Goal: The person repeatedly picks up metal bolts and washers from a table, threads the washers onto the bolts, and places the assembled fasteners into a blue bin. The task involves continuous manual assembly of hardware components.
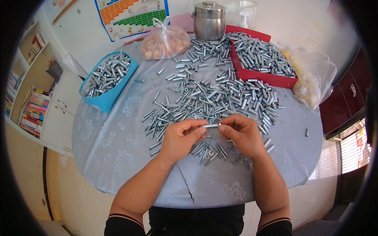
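Between my two hands a silvery expansion bolt (211, 126) lies level above the pile. My left hand (178, 138) pinches its left end with thumb and forefinger. At the other end, the fingertips of my right hand (245, 137) are closed round what looks like the nut or washer end, partly hidden by them. A spread of loose metal sleeves (246, 98) fills the table beyond my hands. Long bolts (161, 118) lie heaped near my left hand, with small washers and nuts (212, 117) among them. More bolts (204, 151) lie just below my hands.
A blue box (104, 103) of metal anchors stands at left. A red box (271, 80) heaped with anchors is at back right. A tied bag (165, 43), a steel pot (209, 23) and a clear plastic bag (315, 80) line the rear. Grey cloth (118, 157) covers the round table.
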Motion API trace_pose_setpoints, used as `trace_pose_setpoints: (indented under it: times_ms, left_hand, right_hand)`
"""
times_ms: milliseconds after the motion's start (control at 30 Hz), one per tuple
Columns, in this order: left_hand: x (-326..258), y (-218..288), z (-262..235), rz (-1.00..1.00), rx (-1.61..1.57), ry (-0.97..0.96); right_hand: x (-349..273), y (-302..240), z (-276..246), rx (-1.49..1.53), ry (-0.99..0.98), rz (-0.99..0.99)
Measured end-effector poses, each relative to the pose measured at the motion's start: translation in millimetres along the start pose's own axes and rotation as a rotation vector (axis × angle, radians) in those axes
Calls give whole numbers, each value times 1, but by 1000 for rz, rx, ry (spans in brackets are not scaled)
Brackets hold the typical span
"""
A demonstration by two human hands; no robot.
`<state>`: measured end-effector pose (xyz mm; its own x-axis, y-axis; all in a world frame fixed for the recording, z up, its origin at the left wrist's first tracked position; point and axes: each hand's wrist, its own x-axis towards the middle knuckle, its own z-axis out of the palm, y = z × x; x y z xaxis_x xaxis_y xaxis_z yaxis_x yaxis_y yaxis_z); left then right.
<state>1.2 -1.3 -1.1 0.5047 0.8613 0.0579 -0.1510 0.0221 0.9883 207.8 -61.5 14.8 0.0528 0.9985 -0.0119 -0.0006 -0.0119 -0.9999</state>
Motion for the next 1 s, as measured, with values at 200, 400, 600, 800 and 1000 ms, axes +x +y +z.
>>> trace_pose_setpoints:
  times_ms: [200, 400, 600, 800, 1000]
  left_hand:
    - [-1, 1, 1, -20, 14, -25]
    - [-2, 0, 2, 22, 24, -40]
    - [-4, 7, 7, 0, 30, 68]
    - [2, 3, -4, 129, 51, 300]
    - [4, 5, 0, 209, 21, 323]
  right_hand:
    - [0, 0, 3, 95, 2, -40]
    - [-1, -1, 1, 103, -12, -28]
    - [-2, -5, -1, 88, 8, 25]
    - [-5, -21, -31, -258, -451, 328]
    - [5, -17, -11, 583, 160, -320]
